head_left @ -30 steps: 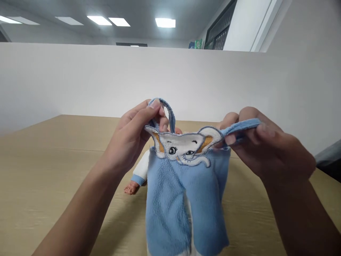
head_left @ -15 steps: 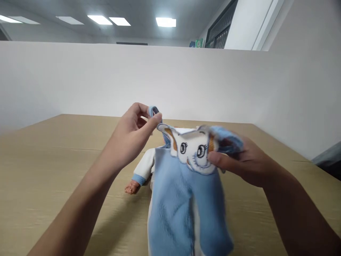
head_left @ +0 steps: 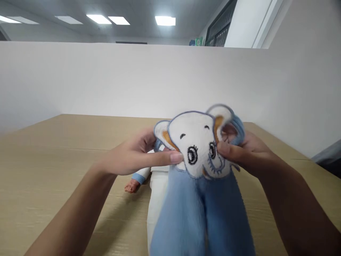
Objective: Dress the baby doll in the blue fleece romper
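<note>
Two bare hands spread the bib of a small blue garment [head_left: 183,217] in the lower centre of the frame, its legs hanging toward the bottom edge. The left hand [head_left: 133,154] and right hand [head_left: 247,153] each pinch with the thumb on the front of an elephant patch [head_left: 198,129], the other fingers curled behind, closed down to the cloth's thickness. Behind the garment, over the worktop [head_left: 53,160], show white cloth [head_left: 157,206], a white sleeve [head_left: 144,172] and a doll's hand [head_left: 131,186]; the rest is hidden. A blue strap [head_left: 239,124] arcs beside the right fingers; whether it is looped around them cannot be told. If so, it could snag or twist on release. The soft bib could fold under uneven pull, and the low-hanging legs could drag against the white cloth behind.
</note>
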Tool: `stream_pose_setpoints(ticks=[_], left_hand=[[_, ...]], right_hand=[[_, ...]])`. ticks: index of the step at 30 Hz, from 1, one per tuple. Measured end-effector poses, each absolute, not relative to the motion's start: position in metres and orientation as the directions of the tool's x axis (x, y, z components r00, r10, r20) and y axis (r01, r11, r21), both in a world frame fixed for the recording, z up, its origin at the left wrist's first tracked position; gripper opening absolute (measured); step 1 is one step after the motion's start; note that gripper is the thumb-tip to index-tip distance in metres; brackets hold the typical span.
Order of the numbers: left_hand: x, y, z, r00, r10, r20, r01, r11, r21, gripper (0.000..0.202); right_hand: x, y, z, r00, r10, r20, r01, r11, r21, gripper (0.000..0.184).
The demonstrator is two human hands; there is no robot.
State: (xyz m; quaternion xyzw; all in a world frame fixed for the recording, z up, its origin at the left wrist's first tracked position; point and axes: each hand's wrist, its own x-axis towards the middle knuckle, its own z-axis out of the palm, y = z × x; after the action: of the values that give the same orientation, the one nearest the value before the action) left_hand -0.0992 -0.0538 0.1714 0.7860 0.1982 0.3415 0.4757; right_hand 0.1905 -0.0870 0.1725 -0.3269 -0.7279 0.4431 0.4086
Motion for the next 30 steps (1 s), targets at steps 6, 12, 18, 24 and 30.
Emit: stream_pose_setpoints(ticks=[6,12,18,24,30], left_hand=[[-0.100,-0.054,0.170,0.611,0.662,0.435,-0.013,-0.541,0.841,0.027],[-0.103,-0.053,0.179,0.662,0.649,0.375,0.122,-0.587,0.800,0.026],[-0.093,-0.060,0.179,0.712,0.629,0.312,0.022,-0.465,0.885,0.022],[-0.093,-0.063,0.179,0.668,0.671,0.321,0.049,-0.471,0.881,0.027],[-0.110,-0.051,0.185,0.821,0.534,0.201,0.159,-0.553,0.818,0.039]], right_hand=[[0.200,-0.082,0.181,-0.812,0.573,0.113,0.295,0.569,-0.767,0.034],[0.208,-0.086,0.176,-0.705,0.650,0.284,0.085,0.475,-0.876,0.034],[0.198,-0.080,0.169,-0.620,0.746,0.241,0.223,0.462,-0.858,0.053],[0.173,-0.074,0.164,-0.838,0.544,0.043,0.259,0.467,-0.845,0.039],[0.185,-0.089,0.166,-0.717,0.688,0.112,0.086,0.247,-0.965,0.059]])
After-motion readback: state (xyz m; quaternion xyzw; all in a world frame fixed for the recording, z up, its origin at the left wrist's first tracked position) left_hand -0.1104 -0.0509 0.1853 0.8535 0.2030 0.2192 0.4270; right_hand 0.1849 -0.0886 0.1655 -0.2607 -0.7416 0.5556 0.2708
